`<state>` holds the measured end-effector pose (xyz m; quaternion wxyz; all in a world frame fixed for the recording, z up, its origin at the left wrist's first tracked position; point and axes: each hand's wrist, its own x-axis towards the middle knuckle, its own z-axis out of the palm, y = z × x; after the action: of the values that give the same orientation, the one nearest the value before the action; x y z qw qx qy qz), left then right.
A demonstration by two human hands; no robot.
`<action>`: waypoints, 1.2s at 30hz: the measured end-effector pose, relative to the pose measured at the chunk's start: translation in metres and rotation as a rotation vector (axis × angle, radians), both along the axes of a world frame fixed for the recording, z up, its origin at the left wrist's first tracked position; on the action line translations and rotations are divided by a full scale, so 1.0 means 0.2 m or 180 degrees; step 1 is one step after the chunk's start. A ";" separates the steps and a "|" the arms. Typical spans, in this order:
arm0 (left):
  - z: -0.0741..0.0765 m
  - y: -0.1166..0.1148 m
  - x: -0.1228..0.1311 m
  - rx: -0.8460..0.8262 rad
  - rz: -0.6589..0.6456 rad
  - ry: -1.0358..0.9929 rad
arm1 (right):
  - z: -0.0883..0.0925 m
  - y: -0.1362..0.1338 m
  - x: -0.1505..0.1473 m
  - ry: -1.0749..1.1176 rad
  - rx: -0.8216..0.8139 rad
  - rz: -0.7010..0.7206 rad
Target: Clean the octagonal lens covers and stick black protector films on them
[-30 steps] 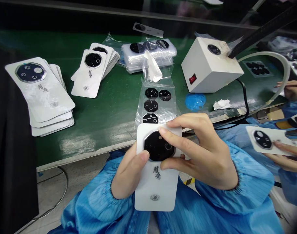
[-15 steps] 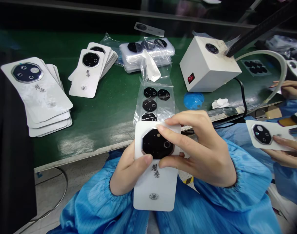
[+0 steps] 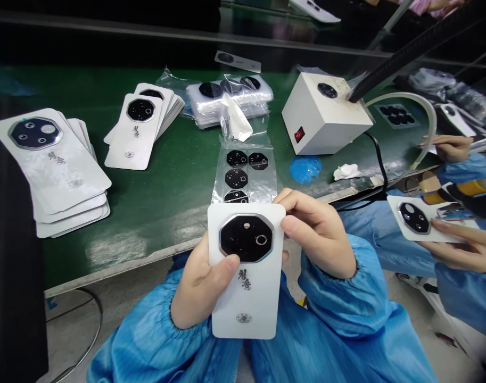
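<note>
A white back panel (image 3: 258, 303) with a black octagonal piece (image 3: 243, 238) in its silver ring is upright in front of me. My left hand (image 3: 205, 279) grips its left side, the thumb on the front by the ring's lower edge and the fingers hidden behind. At the upper right edge, my right hand (image 3: 320, 229) pinches the panel between thumb and fingers. Just beyond the panel's top lies a clear sheet (image 3: 262, 183) with several black octagonal pieces.
Panel stacks lie left (image 3: 81, 181) and behind (image 3: 121, 143). Film packs (image 3: 198, 109), a white box (image 3: 326, 127) with a red switch and a blue disc (image 3: 305, 169) are on the green bench (image 3: 166, 186). At right, another person's hand (image 3: 466, 247) holds a panel.
My right hand has moved off the black piece to the panel's upper right edge. My left hand keeps its hold. The view has shifted slightly.
</note>
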<state>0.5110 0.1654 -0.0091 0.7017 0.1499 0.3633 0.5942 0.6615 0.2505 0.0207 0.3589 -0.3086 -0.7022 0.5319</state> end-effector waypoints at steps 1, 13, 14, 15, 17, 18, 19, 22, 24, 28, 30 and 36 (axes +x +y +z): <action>0.00 0.00 0.00 -0.0012 0.0071 0.0146 | 0.00 -0.01 -0.01 0.0131 -0.0343 0.0110; 0.00 -0.01 0.00 0.0178 -0.0180 0.0540 | -0.02 -0.02 -0.03 0.0010 -0.0342 0.0052; 0.00 -0.01 -0.01 0.0174 -0.0232 0.0610 | -0.02 -0.03 -0.03 0.0023 -0.0264 0.0031; -0.01 -0.01 -0.01 0.0188 -0.0284 0.0711 | -0.03 -0.03 -0.03 0.0044 -0.0189 0.0005; -0.02 -0.01 -0.03 0.0319 -0.0405 0.0992 | -0.03 -0.03 -0.03 0.0087 -0.0031 -0.0038; -0.03 -0.01 -0.04 0.0436 -0.0501 0.1136 | -0.04 -0.03 -0.03 0.0102 0.0042 -0.0061; -0.04 -0.01 -0.05 0.0575 -0.0608 0.1259 | -0.04 -0.04 -0.03 0.0117 0.0107 -0.0079; -0.06 0.00 -0.07 0.0900 -0.0809 0.1407 | -0.04 -0.03 -0.04 0.0128 0.0185 -0.0076; -0.06 0.00 -0.08 0.0919 -0.0740 0.1385 | -0.04 -0.03 -0.04 0.0129 0.0132 -0.0013; -0.04 -0.01 -0.08 0.0943 -0.0686 0.1457 | -0.02 -0.01 -0.05 0.0190 0.0088 0.0165; -0.04 -0.01 -0.07 0.1035 -0.0856 0.1553 | -0.02 -0.01 -0.05 0.0173 0.0174 0.0146; -0.02 -0.01 -0.06 0.0489 -0.0511 0.1227 | -0.03 -0.02 -0.06 0.0216 -0.0211 0.0107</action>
<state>0.4996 0.1628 -0.0140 0.6509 0.3421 0.4313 0.5227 0.6503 0.2471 0.0155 0.3632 -0.2903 -0.6766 0.5710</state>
